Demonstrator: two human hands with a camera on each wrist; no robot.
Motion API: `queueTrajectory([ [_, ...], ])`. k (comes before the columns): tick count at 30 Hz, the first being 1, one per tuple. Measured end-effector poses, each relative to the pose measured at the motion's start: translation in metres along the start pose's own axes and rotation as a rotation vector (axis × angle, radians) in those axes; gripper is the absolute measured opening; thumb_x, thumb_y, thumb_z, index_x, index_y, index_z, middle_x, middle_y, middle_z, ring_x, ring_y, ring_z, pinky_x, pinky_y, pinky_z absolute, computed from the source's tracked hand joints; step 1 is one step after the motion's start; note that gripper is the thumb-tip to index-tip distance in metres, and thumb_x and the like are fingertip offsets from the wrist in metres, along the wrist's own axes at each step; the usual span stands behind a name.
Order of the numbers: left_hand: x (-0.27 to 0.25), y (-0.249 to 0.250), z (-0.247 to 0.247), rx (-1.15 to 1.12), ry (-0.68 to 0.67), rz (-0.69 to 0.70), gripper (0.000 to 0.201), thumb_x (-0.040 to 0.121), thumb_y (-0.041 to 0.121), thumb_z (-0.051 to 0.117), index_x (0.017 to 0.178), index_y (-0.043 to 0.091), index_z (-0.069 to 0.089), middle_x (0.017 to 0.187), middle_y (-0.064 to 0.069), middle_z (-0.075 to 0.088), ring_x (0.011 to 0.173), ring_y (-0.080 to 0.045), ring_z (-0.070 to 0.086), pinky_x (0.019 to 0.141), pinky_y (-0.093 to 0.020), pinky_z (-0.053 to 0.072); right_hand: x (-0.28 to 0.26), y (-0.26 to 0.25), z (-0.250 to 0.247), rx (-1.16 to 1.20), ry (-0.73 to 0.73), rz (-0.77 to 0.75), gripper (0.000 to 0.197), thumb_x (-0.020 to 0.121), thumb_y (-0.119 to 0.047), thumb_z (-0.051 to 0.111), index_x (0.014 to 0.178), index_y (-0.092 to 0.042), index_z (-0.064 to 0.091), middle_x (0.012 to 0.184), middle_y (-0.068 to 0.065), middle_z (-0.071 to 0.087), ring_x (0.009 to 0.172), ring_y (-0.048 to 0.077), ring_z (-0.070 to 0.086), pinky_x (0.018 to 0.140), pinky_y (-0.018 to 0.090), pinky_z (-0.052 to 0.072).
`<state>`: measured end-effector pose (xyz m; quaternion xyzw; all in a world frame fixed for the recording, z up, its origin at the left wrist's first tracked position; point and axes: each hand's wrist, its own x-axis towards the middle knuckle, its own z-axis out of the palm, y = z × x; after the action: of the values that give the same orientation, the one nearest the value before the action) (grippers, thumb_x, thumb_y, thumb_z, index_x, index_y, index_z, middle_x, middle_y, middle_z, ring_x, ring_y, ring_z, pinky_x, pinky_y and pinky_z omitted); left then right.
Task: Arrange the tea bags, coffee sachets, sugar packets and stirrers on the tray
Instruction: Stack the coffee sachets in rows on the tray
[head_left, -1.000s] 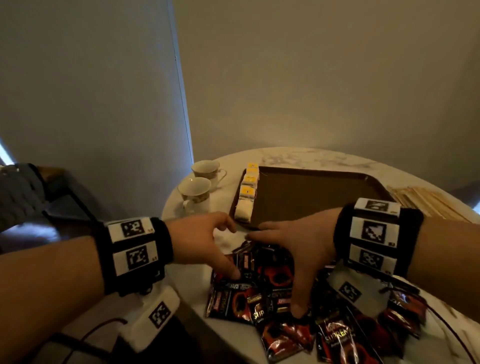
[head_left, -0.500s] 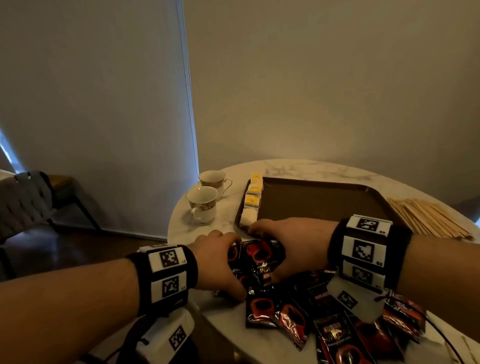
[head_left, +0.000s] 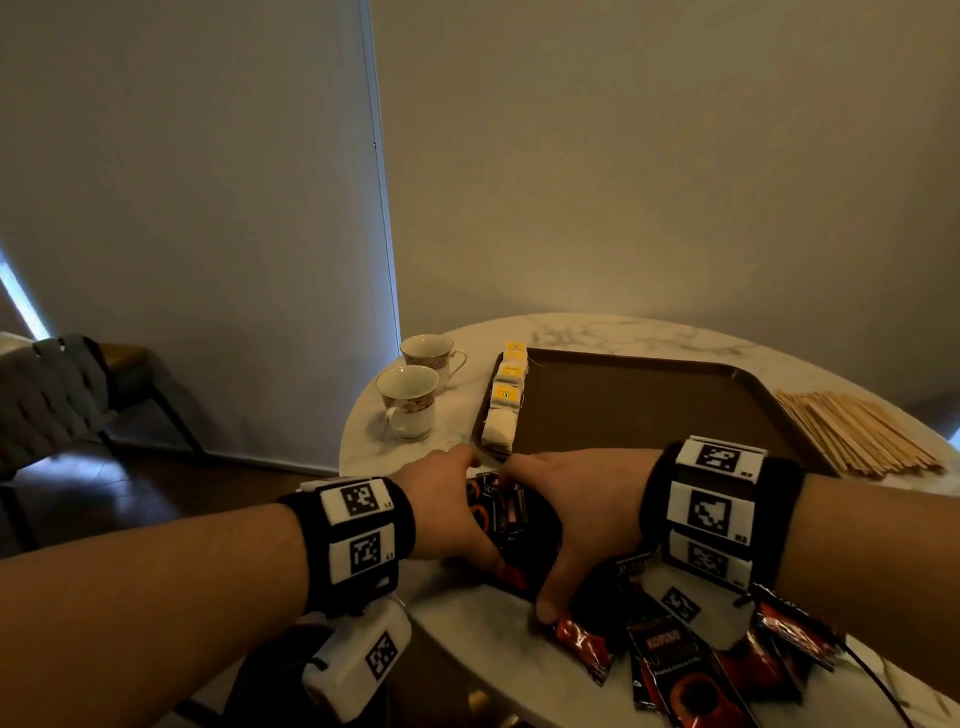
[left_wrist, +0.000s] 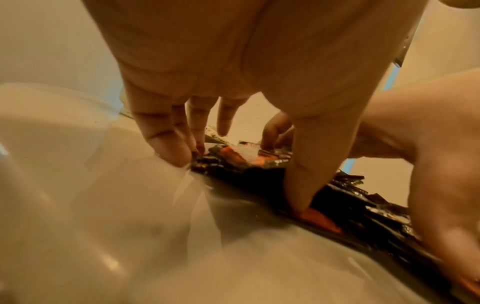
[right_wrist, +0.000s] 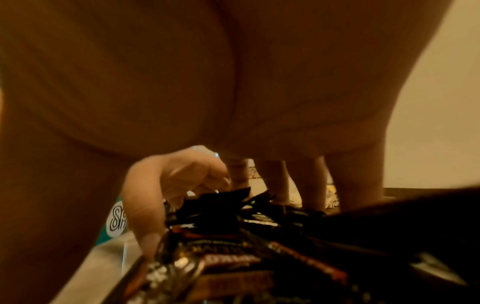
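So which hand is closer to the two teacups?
Left. The left hand is just in front of the teacups; the right hand is on its far side, gathering coffee sachets.

Most of the gathered coffee sachets (head_left: 511, 525) are covered by the left hand (head_left: 441, 512) and right hand (head_left: 576, 514) in the head view. The print on them is blurred in the right wrist view. The sachets (head_left: 691, 686) nearer than the right hand are cut off by the bottom edge. The tray (head_left: 649, 395) beyond the hands is partly hidden by the right wrist.
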<state>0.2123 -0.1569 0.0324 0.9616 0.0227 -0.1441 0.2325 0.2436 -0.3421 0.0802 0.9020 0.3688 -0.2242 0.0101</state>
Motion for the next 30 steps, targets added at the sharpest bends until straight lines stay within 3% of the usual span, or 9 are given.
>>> queueTrajectory([
  [3, 0.000, 0.000, -0.001, -0.032, 0.051, -0.019, 0.093, 0.057, 0.045, 0.097, 0.128, 0.029, 0.038, 0.112, 0.005, 0.063, 0.097, -0.013, 0.065, 0.085, -0.035, 0.062, 0.010, -0.003, 0.004, -0.060, -0.005, 0.025, 0.107, 0.058, -0.053, 0.094, 0.145, -0.034, 0.033, 0.129, -0.007, 0.057, 0.111, 0.015, 0.060, 0.096, 0.038, 0.057],
  [6, -0.003, 0.000, -0.003, -0.028, 0.037, -0.016, 0.079, 0.056, 0.049, 0.097, 0.110, 0.030, 0.042, 0.105, 0.005, 0.064, 0.094, -0.013, 0.064, 0.079, -0.030, 0.060, 0.017, -0.003, 0.001, -0.079, 0.037, 0.027, 0.089, 0.069, -0.046, 0.090, 0.141, -0.032, 0.039, 0.121, -0.006, 0.062, 0.105, 0.015, 0.061, 0.091, 0.034, 0.056],
  [9, -0.006, 0.001, -0.005, -0.018, -0.041, 0.012, 0.083, 0.050, 0.054, 0.098, 0.110, 0.035, 0.043, 0.111, 0.008, 0.063, 0.099, -0.012, 0.064, 0.087, -0.034, 0.061, 0.020, -0.001, -0.001, -0.101, 0.127, 0.022, 0.067, 0.082, -0.039, 0.081, 0.139, -0.032, 0.046, 0.119, -0.005, 0.063, 0.103, 0.015, 0.061, 0.088, 0.033, 0.057],
  [12, -0.005, 0.002, -0.004, 0.032, -0.019, 0.034, 0.087, 0.048, 0.052, 0.099, 0.112, 0.035, 0.043, 0.112, 0.010, 0.062, 0.101, -0.012, 0.063, 0.090, -0.038, 0.060, 0.023, 0.000, 0.000, -0.111, 0.190, 0.008, 0.062, 0.084, -0.039, 0.078, 0.138, -0.032, 0.049, 0.119, -0.004, 0.064, 0.103, 0.016, 0.062, 0.086, 0.033, 0.057],
  [15, 0.001, 0.000, -0.004, 0.022, 0.060, 0.035, 0.079, 0.055, 0.037, 0.099, 0.110, 0.033, 0.043, 0.106, 0.008, 0.062, 0.094, -0.012, 0.064, 0.082, -0.034, 0.061, 0.029, 0.001, 0.003, -0.073, 0.220, -0.024, 0.068, 0.079, -0.042, 0.083, 0.137, -0.033, 0.049, 0.120, -0.007, 0.063, 0.104, 0.014, 0.061, 0.090, 0.033, 0.056],
  [18, 0.006, -0.002, -0.006, -0.016, 0.106, 0.038, 0.075, 0.057, 0.034, 0.097, 0.109, 0.031, 0.043, 0.105, 0.008, 0.062, 0.093, -0.011, 0.063, 0.080, -0.031, 0.061, 0.034, -0.002, 0.004, -0.061, 0.216, -0.047, 0.087, 0.069, -0.048, 0.090, 0.141, -0.034, 0.044, 0.125, -0.009, 0.058, 0.111, 0.014, 0.058, 0.097, 0.034, 0.053],
  [23, 0.008, -0.007, -0.010, -0.213, 0.145, -0.001, 0.081, 0.058, 0.024, 0.097, 0.117, 0.028, 0.042, 0.112, 0.003, 0.063, 0.098, -0.017, 0.067, 0.084, -0.041, 0.063, 0.046, -0.006, 0.000, -0.089, 0.218, -0.069, 0.097, 0.064, -0.053, 0.092, 0.144, -0.033, 0.040, 0.129, -0.004, 0.058, 0.116, 0.018, 0.058, 0.100, 0.037, 0.052],
  [27, 0.007, -0.005, -0.014, -0.246, 0.202, 0.005, 0.086, 0.058, 0.025, 0.098, 0.118, 0.028, 0.037, 0.118, 0.004, 0.054, 0.097, -0.019, 0.065, 0.078, -0.036, 0.061, 0.052, -0.009, -0.004, -0.126, 0.231, -0.085, 0.069, 0.077, -0.046, 0.085, 0.136, -0.031, 0.054, 0.122, -0.003, 0.064, 0.110, 0.018, 0.062, 0.096, 0.037, 0.054],
  [30, 0.005, -0.005, -0.017, -0.146, 0.212, -0.016, 0.081, 0.053, 0.040, 0.100, 0.110, 0.028, 0.044, 0.110, 0.003, 0.057, 0.094, -0.016, 0.060, 0.079, -0.036, 0.059, 0.054, -0.007, -0.005, -0.122, 0.267, -0.081, 0.048, 0.084, -0.042, 0.079, 0.128, -0.031, 0.063, 0.113, -0.006, 0.067, 0.102, 0.016, 0.064, 0.092, 0.036, 0.057],
])
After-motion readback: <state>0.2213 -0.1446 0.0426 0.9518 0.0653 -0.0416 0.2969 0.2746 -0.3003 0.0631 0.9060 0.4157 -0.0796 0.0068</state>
